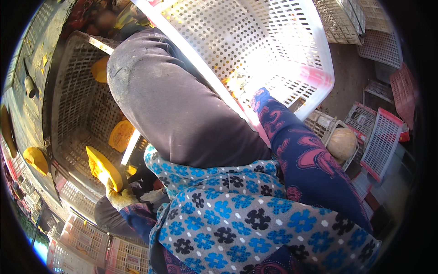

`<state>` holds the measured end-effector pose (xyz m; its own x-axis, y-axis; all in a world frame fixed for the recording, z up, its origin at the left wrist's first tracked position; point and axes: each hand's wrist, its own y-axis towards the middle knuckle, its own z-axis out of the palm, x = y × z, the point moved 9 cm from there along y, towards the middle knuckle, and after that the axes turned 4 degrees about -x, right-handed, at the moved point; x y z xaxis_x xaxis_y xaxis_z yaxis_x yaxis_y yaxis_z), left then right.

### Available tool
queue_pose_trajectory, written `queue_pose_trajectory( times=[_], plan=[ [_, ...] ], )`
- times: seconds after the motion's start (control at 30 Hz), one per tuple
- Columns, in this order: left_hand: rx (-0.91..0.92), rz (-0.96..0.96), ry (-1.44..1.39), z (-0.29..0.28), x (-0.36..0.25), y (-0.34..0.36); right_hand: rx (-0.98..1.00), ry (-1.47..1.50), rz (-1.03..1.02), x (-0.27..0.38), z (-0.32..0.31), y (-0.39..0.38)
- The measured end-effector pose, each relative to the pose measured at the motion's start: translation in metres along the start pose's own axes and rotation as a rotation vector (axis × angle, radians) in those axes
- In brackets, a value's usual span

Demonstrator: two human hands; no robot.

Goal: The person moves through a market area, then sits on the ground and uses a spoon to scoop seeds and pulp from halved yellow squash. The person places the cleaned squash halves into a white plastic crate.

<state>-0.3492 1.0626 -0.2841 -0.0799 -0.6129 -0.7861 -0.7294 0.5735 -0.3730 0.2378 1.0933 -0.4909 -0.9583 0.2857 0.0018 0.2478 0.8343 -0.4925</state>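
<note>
My left hand [120, 198], in a yellowish glove, grips a long wedge of orange pumpkin [103, 167] with its cut face showing. Beside it is a dirty white crate [75, 98] with more pumpkin pieces [121, 135] in it. My right arm, in a navy sleeve with pink swirls, stretches up to a white perforated basket [315, 41] by my knee. Around its cuff the glare is strong, and my right hand [236, 83] is washed out, so its fingers cannot be made out. Pale yellow scraps lie near it in the basket.
On the wooden board at the left are a piece of pumpkin [35, 160] and a dark-handled tool [29, 86]. Stacked crates [383, 144] stand to the right, with a round pale pumpkin [342, 143] among them. More crates [84, 239] line the lower left.
</note>
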Motion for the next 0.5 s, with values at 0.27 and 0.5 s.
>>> queue_pose_trajectory(
  times=[0.27, 0.5],
  plan=[
    [-0.090, -0.317, -0.509, 0.006, 0.011, -0.007, 0.040, -0.068, -0.001, 0.005, -0.014, -0.001],
    [-0.072, -0.323, -0.553, 0.010, 0.002, -0.005, -0.206, 0.633, -0.066, 0.028, -0.132, -0.001]
  ],
)
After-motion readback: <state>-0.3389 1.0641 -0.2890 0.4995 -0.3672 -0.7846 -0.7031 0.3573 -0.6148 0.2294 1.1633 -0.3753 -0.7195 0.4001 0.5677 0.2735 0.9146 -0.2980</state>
